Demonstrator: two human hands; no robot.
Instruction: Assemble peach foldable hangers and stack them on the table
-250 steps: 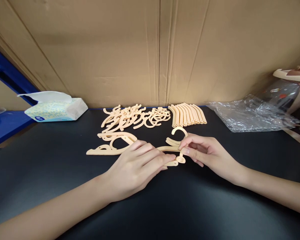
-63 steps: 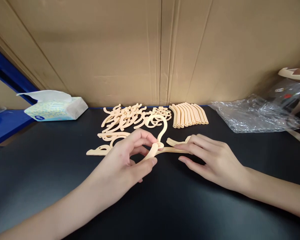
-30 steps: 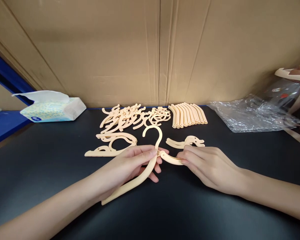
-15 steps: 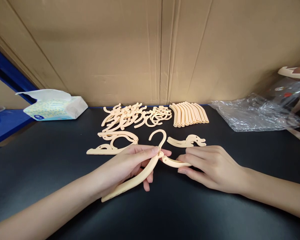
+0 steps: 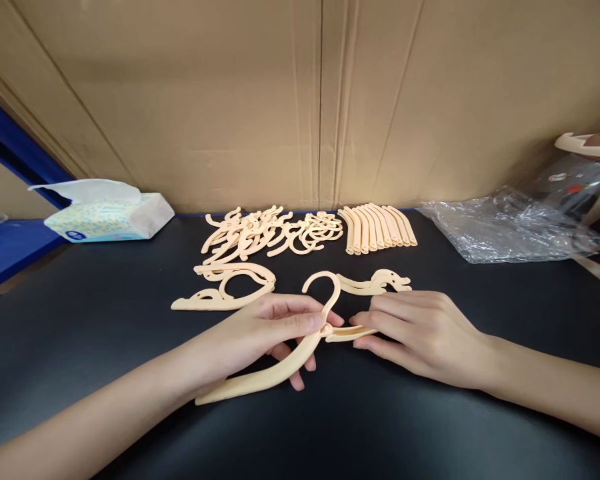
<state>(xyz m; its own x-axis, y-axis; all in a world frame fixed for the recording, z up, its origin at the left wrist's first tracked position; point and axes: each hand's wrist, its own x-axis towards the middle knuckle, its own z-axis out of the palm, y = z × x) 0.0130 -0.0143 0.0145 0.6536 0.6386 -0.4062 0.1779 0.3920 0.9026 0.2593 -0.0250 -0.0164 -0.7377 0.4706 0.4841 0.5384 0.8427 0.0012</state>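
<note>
Between thumb and fingers, my left hand (image 5: 265, 327) grips a cream hanger hook (image 5: 333, 288) where it meets a curved hanger arm (image 5: 260, 379), which slants down to the left. My right hand (image 5: 420, 337) pinches a second hanger arm (image 5: 347, 333). This arm's inner end meets the joint at the base of the hook; whether it is locked in cannot be seen. Its outer end is hidden by my right fingers. Behind my left hand lies a folded hanger (image 5: 245, 304). Loose hanger pieces (image 5: 375, 283) lie just behind my right hand.
A jumble of hanger parts (image 5: 250, 233) and loose hooks (image 5: 315, 232) lies at the back of the black table (image 5: 360, 427). Beside them is a row of hanger arms (image 5: 377, 230). A tissue pack (image 5: 110, 212) stands left; clear plastic bags (image 5: 505, 227) lie right. Cardboard (image 5: 205, 100) rises behind.
My left hand has moved slightly right and down with the hook and arm. The gap to the second arm has closed, and that arm has turned in my right hand.
</note>
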